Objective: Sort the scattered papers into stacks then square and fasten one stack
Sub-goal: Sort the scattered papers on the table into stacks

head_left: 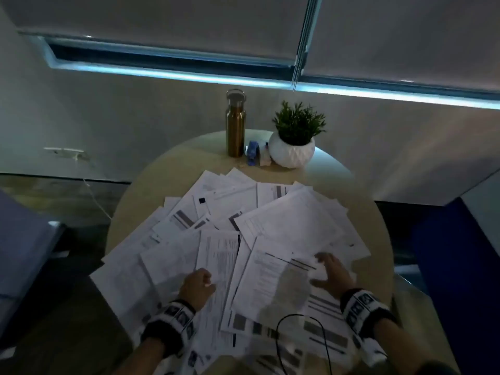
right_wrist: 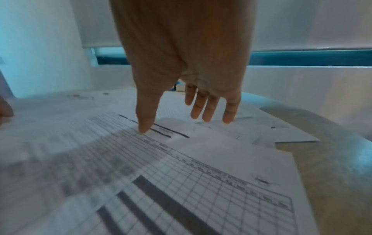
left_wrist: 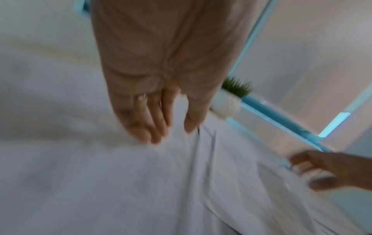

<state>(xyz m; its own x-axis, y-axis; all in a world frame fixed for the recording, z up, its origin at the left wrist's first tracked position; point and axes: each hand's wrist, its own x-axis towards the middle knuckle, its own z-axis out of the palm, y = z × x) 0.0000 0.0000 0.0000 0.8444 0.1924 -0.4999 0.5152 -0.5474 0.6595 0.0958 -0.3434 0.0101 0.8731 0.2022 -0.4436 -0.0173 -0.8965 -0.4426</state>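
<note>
With both hands empty, left hand (head_left: pixel 196 285) loosely curled, right hand (head_left: pixel 332 272) spread flat on the papers (head_left: pixel 284 226), best to lift near sheets first.

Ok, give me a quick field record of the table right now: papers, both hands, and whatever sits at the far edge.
papers: scattered papers overlap loosely across the round table; no squared stack visible
left hand: left hand low over the papers at the near left, fingers fairly straight, holding nothing
right hand: right hand spread over the sheets at the near right, thumb tip on a gridded sheet
far edge: metal bottle, potted plant, small blue item between them, too small to identify
fastening: not yet done
</note>
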